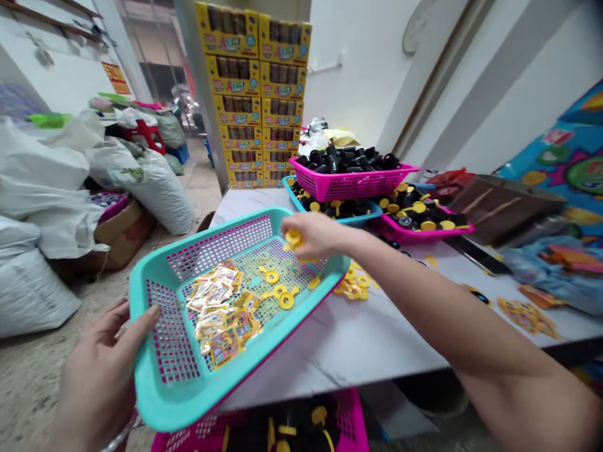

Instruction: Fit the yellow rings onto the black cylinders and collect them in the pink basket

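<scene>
Fingers curled around yellow ring pieces (293,238), your right grip (315,235) hangs over the turquoise basket's far end (342,267); your left grip (100,361) clasps its near end, long axis between.

Turquoise basket (153,392), yellow rings (281,291); packets (227,344) yellow and white, seemingly printed multicoloured; white tabletop (377,342) veined grey.

Left hand (97,370): bare, lower left of frame. Bracelet (119,438): pale, shiny, apparently beaded, bottom edge. Right hand (313,237): bare, centre. Right forearm (424,307): bare, lower right.
</scene>
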A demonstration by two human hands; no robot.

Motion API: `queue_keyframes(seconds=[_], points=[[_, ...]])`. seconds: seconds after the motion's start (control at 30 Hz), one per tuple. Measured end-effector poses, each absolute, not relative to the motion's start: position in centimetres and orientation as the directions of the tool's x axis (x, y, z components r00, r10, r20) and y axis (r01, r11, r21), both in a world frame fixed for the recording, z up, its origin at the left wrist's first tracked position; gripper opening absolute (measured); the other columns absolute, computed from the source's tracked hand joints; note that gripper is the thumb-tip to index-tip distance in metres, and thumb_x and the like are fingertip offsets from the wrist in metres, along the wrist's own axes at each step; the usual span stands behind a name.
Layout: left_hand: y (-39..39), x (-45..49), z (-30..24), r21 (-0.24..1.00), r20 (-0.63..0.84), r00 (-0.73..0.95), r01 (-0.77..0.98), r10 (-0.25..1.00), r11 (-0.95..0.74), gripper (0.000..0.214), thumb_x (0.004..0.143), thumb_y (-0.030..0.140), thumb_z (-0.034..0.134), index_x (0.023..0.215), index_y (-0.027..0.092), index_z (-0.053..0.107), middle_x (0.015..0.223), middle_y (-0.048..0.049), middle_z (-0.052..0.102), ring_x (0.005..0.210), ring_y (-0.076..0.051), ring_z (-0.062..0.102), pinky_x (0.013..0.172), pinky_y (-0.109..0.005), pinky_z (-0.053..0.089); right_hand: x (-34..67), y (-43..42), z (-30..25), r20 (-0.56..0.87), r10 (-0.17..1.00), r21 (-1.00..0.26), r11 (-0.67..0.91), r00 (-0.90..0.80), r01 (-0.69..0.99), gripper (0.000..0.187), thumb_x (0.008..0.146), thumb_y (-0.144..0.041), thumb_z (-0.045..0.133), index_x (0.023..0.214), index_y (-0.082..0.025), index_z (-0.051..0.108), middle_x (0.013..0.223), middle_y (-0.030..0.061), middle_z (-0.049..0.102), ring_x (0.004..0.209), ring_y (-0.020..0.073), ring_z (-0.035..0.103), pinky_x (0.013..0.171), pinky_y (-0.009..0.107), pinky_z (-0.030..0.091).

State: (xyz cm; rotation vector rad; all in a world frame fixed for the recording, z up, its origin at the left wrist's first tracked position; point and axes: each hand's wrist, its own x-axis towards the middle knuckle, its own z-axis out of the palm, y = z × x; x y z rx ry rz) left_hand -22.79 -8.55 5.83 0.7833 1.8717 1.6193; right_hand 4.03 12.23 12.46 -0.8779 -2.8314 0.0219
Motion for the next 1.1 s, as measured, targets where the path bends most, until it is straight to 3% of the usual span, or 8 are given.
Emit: queue_keyframes(seconds=[0.13,0.33,0.5,0.6,0.7,0.83,0.93,1.1], points=[[-8.3,-21.9,6.3,0.975,-0.222,-0.678,-0.17,0.7,0.144,0.045,0.068,0.03,0.077,0.111,0.025,0.065,0.09,-0.0001,0.072,0.062,-0.015,0.066,0.05,-0.021,0.055,9.7,12.6,14.0,0.437,0.722,-0.286,0.677,-0.536,0.678,0.033,0.067,-0.024,0.064,0.099,-0.021,0.057,0.088,-0.0007,0.061,0.076,0.0162,0.056,0.069,0.026,0.043],[-8.0,-20.2,8.1,0.99,-0.117,-0.751,-0.138,0.65,0.019,0.045,0.068,0.022,0.075,0.112,0.024,0.066,0.104,0.0011,0.07,0.076,-0.011,0.066,0.057,-0.011,0.053,14.6,11.3,5.8,0.515,0.857,-0.467,0.297,-0.016,0.833,0.03,0.071,-0.034,0.066,0.096,-0.021,0.057,0.086,0.0049,0.064,0.076,0.0235,0.06,0.069,0.036,0.047],[-8.7,-20.0,8.5,0.985,0.073,-0.775,-0.042,0.627,-0.167,0.045,0.07,0.02,0.075,0.114,0.022,0.065,0.106,0.0021,0.068,0.083,-0.009,0.062,0.066,-0.009,0.052,14.4,11.3,3.5,0.403,0.909,-0.552,0.335,-0.108,0.764,0.032,0.079,-0.043,0.061,0.102,-0.02,0.062,0.099,0.0117,0.066,0.086,0.028,0.063,0.078,0.043,0.05],[-9.1,-19.8,8.3,0.977,0.071,-0.748,-0.082,0.66,-0.198,0.048,0.071,0.02,0.075,0.117,0.022,0.061,0.103,0.0005,0.068,0.076,-0.01,0.062,0.064,-0.013,0.054,12.6,11.8,6.8,0.511,0.856,-0.535,0.388,-0.079,0.75,0.033,0.08,-0.044,0.061,0.099,-0.018,0.064,0.099,0.011,0.067,0.087,0.0273,0.063,0.08,0.042,0.049],[-9.0,-19.8,7.8,0.964,0.128,-0.757,-0.058,0.641,-0.261,0.05,0.067,0.022,0.076,0.115,0.022,0.062,0.104,-0.0014,0.068,0.084,-0.013,0.064,0.07,-0.016,0.055,8.6,10.9,10.1,0.541,0.796,-0.457,0.55,-0.272,0.7,0.023,0.081,-0.039,0.06,0.093,-0.02,0.064,0.092,0.006,0.067,0.081,0.0218,0.063,0.077,0.036,0.049],[-8.6,-20.1,7.3,0.956,0.159,-0.798,-0.024,0.582,-0.293,0.05,0.06,0.026,0.078,0.108,0.023,0.064,0.099,-0.0019,0.068,0.083,-0.014,0.064,0.065,-0.016,0.055,1.8,8.5,10.3,0.233,0.65,-0.309,0.755,-0.723,0.579,0.042,0.073,-0.038,0.068,0.109,-0.018,0.059,0.094,0.006,0.065,0.081,0.021,0.061,0.075,0.034,0.048],[-8.4,-20.2,7.3,0.954,0.119,-0.801,-0.071,0.586,-0.291,0.05,0.057,0.025,0.078,0.105,0.023,0.064,0.098,-0.0017,0.068,0.084,-0.015,0.065,0.066,-0.017,0.055,-1.1,7.2,8.5,-0.049,0.547,-0.235,0.807,-0.836,0.542,0.063,0.061,-0.036,0.077,0.116,-0.016,0.054,0.104,0.0113,0.058,0.08,0.022,0.058,0.071,0.033,0.047],[-8.4,-20.1,7.4,0.949,0.081,-0.776,-0.132,0.625,-0.287,0.049,0.058,0.024,0.076,0.106,0.022,0.063,0.098,-0.0035,0.069,0.081,-0.016,0.066,0.062,-0.019,0.056,-1.2,7.1,7.5,-0.183,0.448,-0.288,0.827,-0.875,0.484,0.026,0.068,-0.013,0.064,0.092,-0.02,0.06,0.094,0.0056,0.056,0.078,0.0168,0.054,0.07,0.026,0.042]])
